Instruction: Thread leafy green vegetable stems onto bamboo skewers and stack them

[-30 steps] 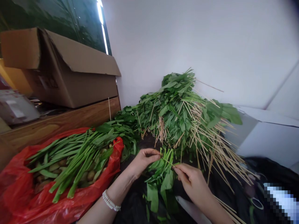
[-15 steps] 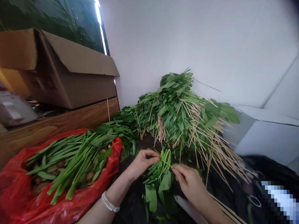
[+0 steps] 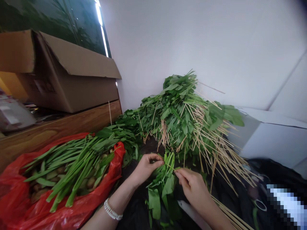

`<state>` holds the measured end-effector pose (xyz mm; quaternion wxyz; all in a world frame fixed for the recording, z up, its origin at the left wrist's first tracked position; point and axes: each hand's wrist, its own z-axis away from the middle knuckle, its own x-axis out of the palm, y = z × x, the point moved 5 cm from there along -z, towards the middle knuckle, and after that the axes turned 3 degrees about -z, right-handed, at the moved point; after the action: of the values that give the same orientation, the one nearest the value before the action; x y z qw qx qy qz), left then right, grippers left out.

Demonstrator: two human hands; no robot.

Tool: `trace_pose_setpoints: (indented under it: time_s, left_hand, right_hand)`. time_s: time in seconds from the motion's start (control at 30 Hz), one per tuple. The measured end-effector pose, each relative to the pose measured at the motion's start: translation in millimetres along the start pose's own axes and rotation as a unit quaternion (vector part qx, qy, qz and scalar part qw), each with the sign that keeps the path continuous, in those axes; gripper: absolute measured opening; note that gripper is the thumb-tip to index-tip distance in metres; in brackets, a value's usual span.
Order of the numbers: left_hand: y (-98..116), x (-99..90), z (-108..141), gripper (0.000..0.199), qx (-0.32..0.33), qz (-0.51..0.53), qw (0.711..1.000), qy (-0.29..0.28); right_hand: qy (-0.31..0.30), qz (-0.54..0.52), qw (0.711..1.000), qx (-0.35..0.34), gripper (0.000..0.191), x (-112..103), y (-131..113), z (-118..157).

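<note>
A leafy bunch (image 3: 162,187) is pinched at lower centre by the closed left hand (image 3: 146,167) and right hand (image 3: 192,187); a large heap of skewered greens (image 3: 179,118) is already piled behind, and more stalks (image 3: 72,169) are left on a red plastic bag (image 3: 116,163).

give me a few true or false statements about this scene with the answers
1. The left hand wears a pearl-like bracelet. True.
2. The right hand holds nothing. False: it pinches a small bunch of leafy greens.
3. A red plastic bag lies left of the hands, with long green stems in it. True.
4. The cardboard box has its flaps shut. False: its flaps stand open.
5. The big pile of greens has no sticks in it. False: thin wooden skewers poke out of it.
</note>
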<state>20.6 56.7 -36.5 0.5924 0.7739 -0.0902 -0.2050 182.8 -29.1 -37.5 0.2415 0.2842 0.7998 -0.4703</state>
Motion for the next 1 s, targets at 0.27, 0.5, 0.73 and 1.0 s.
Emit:
trace_pose_setpoints:
  time_s: [0.27, 0.5, 0.73, 1.0]
  left_hand:
    - [8.8, 0.8, 2.3, 0.021, 0.026, -0.058, 0.998, 0.020]
    - [5.6, 0.0, 1.7, 0.021, 0.006, -0.028, 0.999, 0.016]
    - [3.3, -0.1, 1.0, 0.022, 0.008, -0.015, 1.000, 0.019]
    - [4.5, 0.8, 0.3, 0.023, 0.031, -0.059, 0.998, 0.010]
  right_hand:
    - [0.017, 0.013, 1.000, 0.001, 0.028, -1.1, -1.4, -2.0]
    - [0.016, 0.006, 1.000, 0.007, 0.028, -0.1, -0.8, -0.1]
    - [0.004, -0.010, 1.000, 0.011, 0.028, 0.5, 0.2, 0.2]
    - [-0.001, 0.008, 1.000, 0.019, 0.030, 3.1, 0.8, 1.0]
